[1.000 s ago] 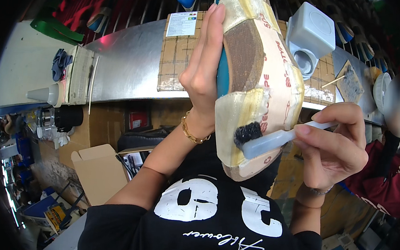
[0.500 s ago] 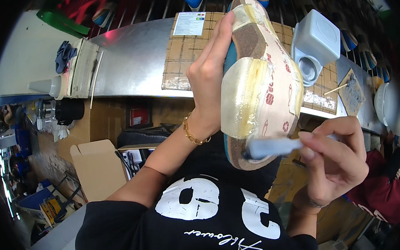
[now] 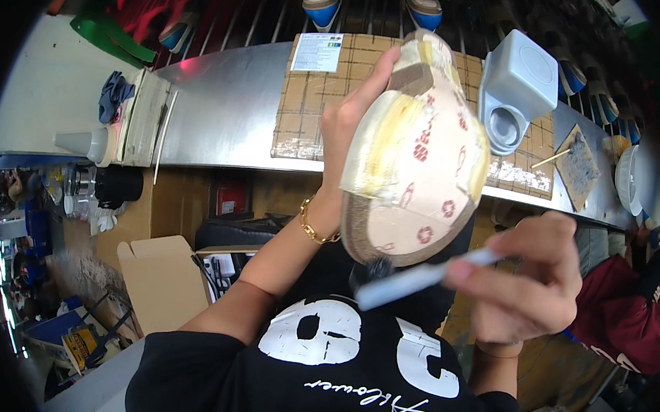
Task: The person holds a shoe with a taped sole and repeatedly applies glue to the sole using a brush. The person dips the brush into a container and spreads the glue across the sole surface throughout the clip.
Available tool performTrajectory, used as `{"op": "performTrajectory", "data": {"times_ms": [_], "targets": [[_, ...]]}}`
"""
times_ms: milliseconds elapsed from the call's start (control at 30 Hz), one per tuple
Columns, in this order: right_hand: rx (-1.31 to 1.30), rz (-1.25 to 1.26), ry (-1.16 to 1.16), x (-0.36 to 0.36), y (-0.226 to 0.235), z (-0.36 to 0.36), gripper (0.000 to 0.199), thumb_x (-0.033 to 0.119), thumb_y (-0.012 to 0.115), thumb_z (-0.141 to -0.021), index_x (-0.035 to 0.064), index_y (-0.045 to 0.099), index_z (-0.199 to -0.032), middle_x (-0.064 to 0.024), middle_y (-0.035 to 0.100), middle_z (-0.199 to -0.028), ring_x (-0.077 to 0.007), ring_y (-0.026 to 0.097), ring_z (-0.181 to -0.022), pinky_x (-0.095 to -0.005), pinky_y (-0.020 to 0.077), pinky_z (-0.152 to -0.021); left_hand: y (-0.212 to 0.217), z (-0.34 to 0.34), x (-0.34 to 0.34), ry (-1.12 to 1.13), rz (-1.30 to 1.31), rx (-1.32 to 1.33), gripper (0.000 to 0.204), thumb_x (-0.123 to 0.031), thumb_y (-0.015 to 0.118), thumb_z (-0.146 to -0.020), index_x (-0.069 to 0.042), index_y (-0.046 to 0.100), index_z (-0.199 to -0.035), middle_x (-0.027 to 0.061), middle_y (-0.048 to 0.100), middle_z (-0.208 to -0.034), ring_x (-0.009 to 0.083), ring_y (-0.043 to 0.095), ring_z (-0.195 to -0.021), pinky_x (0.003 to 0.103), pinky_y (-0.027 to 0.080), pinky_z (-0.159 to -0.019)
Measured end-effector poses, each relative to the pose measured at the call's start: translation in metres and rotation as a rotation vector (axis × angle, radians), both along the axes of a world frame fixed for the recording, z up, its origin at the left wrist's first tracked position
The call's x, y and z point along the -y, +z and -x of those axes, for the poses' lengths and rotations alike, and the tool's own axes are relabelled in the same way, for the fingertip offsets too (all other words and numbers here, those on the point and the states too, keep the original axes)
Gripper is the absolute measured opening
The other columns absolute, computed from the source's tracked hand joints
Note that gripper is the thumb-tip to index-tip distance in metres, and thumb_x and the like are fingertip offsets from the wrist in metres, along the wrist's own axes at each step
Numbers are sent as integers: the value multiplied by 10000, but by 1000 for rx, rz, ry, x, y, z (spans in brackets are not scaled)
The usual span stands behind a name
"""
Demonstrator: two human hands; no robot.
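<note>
My left hand (image 3: 349,134) grips a shoe (image 3: 415,158) from behind and holds it up sole toward me. The sole is pale beige with red marks, a brown heel patch and glossy yellowish patches. My right hand (image 3: 529,280) pinches a light blue-grey brush (image 3: 417,279) whose dark bristles sit just under the shoe's lower edge. A gold bracelet (image 3: 312,222) circles my left wrist.
A steel workbench (image 3: 229,113) runs behind, with a brown checked cardboard mat (image 3: 315,104), a grey plastic container (image 3: 514,89), a small wooden stick (image 3: 552,158) and a white bowl (image 3: 628,179). An open cardboard box (image 3: 158,278) stands below left. A person in red (image 3: 635,315) sits at right.
The shoe has turned so its sole faces more squarely toward me. The brush has slid from the sole's lower part down past its edge.
</note>
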State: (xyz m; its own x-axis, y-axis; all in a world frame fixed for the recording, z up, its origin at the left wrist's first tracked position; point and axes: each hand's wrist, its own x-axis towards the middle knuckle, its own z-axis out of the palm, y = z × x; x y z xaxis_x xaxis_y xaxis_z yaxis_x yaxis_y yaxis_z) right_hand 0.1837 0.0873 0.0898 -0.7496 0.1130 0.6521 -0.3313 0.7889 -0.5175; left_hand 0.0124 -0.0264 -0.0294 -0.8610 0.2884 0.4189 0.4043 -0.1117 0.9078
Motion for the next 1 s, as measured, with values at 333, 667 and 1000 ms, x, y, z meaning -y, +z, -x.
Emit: {"op": "performTrajectory", "data": {"times_ms": [333,667,1000], "targets": [[-55,178,33,-17,-18,8,398,23,824,-535,206,835,-889,-11,607,-848,-124,539,-717,-245,388,-614,0,-8,0,-485,-352,604,598,-162,618,-938,-66,429,-1497,123,719,-1097,187,728,-865,292,616,-750],[66,261,87,-30,-30,-6,332,28,859,-592,192,835,-880,8,619,-824,-105,540,-718,-230,412,-618,-4,-6,9,-917,-812,950,772,-503,445,-994,-99,161,-1588,255,443,-1471,340,589,-1248,438,582,-946],[158,399,85,-35,-40,1,279,-12,853,-645,124,828,-887,-31,638,-876,-96,573,-703,-217,443,-611,-2,-7,11,-763,-544,765,670,-334,505,-1026,-60,220,-1567,246,546,-1377,268,648,-1172,360,608,-898]]}}
